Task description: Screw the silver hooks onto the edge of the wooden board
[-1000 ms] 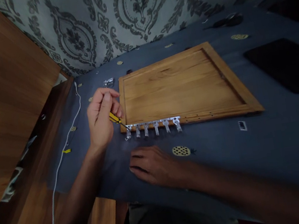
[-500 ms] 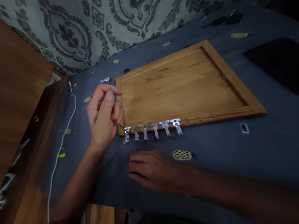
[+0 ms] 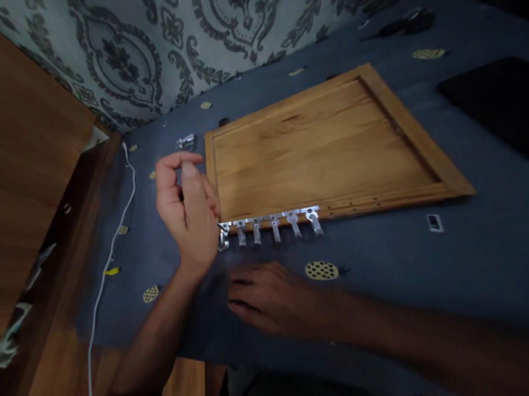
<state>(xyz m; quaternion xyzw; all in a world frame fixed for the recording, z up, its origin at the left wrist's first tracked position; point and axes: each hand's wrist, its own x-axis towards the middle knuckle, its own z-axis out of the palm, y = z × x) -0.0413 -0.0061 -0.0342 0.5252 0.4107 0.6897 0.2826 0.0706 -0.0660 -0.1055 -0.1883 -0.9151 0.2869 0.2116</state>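
Observation:
My left hand [image 3: 189,214] is closed, with thumb and fingers pinched above the near left corner of a framed wooden board [image 3: 302,151]. From under its fingers pokes the tip of a thin dark rod-like tool [image 3: 221,227], at the leftmost metal hook [image 3: 223,237]. Most of the tool is hidden in the hand. Several matching silver hooks [image 3: 275,228] stand in a row along the board's near edge. To their right, small dark holes mark that edge. My right hand [image 3: 274,298] lies palm down on the cloth below the hooks, fingers loosely apart, holding nothing visible.
Behind the left hand lies another silver metal piece [image 3: 187,142]. A black flat object [image 3: 508,110] rests at right, with a dark tool [image 3: 402,25] beyond it. A white cord [image 3: 102,289] runs down the left over the blue pineapple-print cloth [image 3: 385,286].
My left hand has turned, its wrist shifting right and lower, so more of the thin tool and the leftmost hook is covered. My right hand stays in place.

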